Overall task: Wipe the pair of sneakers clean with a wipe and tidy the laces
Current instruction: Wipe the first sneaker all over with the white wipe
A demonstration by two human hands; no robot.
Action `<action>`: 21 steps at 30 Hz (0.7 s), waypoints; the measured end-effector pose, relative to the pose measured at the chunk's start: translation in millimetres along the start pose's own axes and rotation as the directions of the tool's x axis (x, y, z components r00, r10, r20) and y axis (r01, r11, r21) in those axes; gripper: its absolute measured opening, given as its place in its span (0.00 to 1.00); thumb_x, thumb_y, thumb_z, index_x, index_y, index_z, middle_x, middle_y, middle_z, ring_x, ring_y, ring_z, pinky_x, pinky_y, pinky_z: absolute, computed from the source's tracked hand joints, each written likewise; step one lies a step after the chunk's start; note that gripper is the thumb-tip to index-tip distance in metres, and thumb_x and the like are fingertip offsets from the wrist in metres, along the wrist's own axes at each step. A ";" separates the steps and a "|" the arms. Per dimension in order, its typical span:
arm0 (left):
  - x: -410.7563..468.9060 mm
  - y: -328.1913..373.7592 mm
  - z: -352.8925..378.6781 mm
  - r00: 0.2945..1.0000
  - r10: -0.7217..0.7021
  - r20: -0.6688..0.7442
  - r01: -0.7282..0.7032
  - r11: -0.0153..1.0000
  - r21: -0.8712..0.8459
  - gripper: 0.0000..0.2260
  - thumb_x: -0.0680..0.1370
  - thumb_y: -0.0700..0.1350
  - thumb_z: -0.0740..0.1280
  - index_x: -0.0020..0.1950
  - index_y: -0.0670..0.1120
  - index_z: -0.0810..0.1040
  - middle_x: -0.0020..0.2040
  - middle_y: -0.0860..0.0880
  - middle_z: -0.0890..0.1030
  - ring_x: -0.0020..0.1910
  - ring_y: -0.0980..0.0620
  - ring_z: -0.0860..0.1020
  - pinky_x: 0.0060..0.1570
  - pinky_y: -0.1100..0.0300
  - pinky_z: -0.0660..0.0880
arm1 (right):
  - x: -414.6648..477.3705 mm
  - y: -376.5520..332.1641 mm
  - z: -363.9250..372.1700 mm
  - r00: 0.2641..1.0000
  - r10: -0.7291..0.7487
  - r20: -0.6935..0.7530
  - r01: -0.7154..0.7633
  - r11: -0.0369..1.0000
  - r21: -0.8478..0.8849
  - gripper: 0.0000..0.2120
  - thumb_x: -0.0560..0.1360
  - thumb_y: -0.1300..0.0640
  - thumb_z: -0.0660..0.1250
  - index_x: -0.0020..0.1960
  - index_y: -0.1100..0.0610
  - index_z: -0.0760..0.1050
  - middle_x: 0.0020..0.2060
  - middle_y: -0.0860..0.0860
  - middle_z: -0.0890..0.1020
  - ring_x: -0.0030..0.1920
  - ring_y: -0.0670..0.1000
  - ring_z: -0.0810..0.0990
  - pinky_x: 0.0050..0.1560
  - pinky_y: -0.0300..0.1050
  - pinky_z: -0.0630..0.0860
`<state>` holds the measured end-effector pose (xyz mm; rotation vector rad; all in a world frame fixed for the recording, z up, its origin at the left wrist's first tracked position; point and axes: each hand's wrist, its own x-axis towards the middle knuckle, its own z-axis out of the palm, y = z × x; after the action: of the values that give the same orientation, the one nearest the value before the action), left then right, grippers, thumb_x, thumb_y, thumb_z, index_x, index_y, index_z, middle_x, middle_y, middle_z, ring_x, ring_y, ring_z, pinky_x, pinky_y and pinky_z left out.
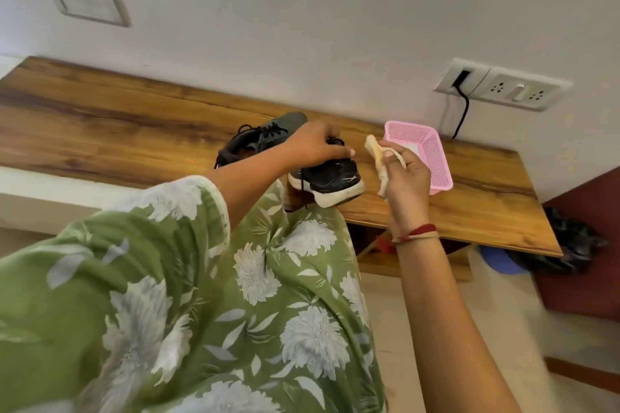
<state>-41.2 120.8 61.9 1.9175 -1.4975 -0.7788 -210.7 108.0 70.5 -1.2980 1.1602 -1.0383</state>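
The left hand (318, 146) comes in from above and grips the black sneaker with a white sole (330, 176) at its top, fingers curled round the collar and tongue. That shoe sits at the near edge of the long brown wooden table (134, 117), its side turned toward the camera. Whether its sole rests on the wood or is lifted clear, I cannot tell. A loose black lace (303, 191) dangles down from it past the table's edge.

Over to the right hand (407, 178): it is raised just beside the shoe, apart from it. It holds a crumpled off-white wipe (373, 148), with the thumb pressed across the bunched cloth and the fingers wrapped behind. One end of the wipe pokes up above the thumb and the other hangs below the palm. A red thread bracelet (417, 233) circles that wrist.

Behind the left hand, the dark grey sneaker with black laces (268, 134) lies on the table, its opening facing the camera and its laces loose. To the right stands a pink perforated plastic basket (436, 171), close behind the right hand, with something white showing inside.

On the white wall above, a white socket panel (503, 89) has a black cable (464, 111) plugged in, which runs down behind the table. A white switch plate (87, 0) sits high on the left. A green garment with white flowers (167, 278) fills the foreground.
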 end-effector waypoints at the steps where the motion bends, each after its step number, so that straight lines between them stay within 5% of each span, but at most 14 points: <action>1: -3.8 -3.2 2.7 1.000 -0.009 -0.021 0.009 1.000 -0.015 0.15 0.73 0.56 0.70 0.43 0.43 0.81 0.38 0.45 0.81 0.39 0.49 0.79 0.40 0.54 0.75 | -0.7 4.1 -1.8 1.000 -0.021 -0.004 0.021 0.998 -0.057 0.09 0.78 0.63 0.61 0.49 0.54 0.79 0.46 0.46 0.80 0.47 0.42 0.77 0.50 0.36 0.73; 4: -14.0 -9.8 15.3 0.990 -0.051 -0.134 0.041 0.996 -0.074 0.14 0.74 0.54 0.70 0.33 0.49 0.73 0.32 0.51 0.75 0.33 0.53 0.75 0.32 0.59 0.69 | -2.6 13.4 -1.1 0.996 -0.066 0.064 0.080 0.961 -0.266 0.09 0.77 0.61 0.61 0.49 0.53 0.79 0.48 0.47 0.80 0.47 0.43 0.76 0.52 0.41 0.71; 10: -8.3 -19.7 21.2 0.978 -0.135 -0.158 0.091 0.962 -0.258 0.15 0.75 0.53 0.69 0.36 0.43 0.75 0.32 0.48 0.76 0.33 0.51 0.75 0.36 0.58 0.70 | 2.0 13.2 9.9 0.964 -0.162 0.210 0.260 0.731 -0.631 0.11 0.78 0.58 0.61 0.57 0.53 0.79 0.53 0.52 0.76 0.51 0.50 0.74 0.51 0.42 0.69; 13: -4.9 -23.7 23.1 0.975 -0.181 -0.126 0.114 0.904 -0.413 0.14 0.75 0.53 0.69 0.38 0.43 0.75 0.33 0.46 0.77 0.33 0.51 0.75 0.36 0.59 0.71 | 0.2 17.7 15.0 0.950 -0.173 0.261 0.308 0.665 -0.681 0.14 0.77 0.60 0.61 0.61 0.54 0.77 0.56 0.54 0.77 0.56 0.54 0.75 0.56 0.48 0.72; 21: 13.0 -25.0 12.5 0.975 -0.221 0.016 0.188 0.788 -0.586 0.13 0.77 0.51 0.67 0.36 0.45 0.77 0.31 0.52 0.78 0.29 0.58 0.77 0.33 0.65 0.72 | 8.5 21.5 0.1 0.887 -0.292 0.358 0.463 0.574 -0.676 0.16 0.76 0.62 0.62 0.62 0.53 0.77 0.57 0.50 0.77 0.55 0.50 0.75 0.50 0.40 0.70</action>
<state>-31.9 112.1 33.8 1.6092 -0.8684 -1.1239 -210.8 100.3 48.7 -2.3589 1.2131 -0.6736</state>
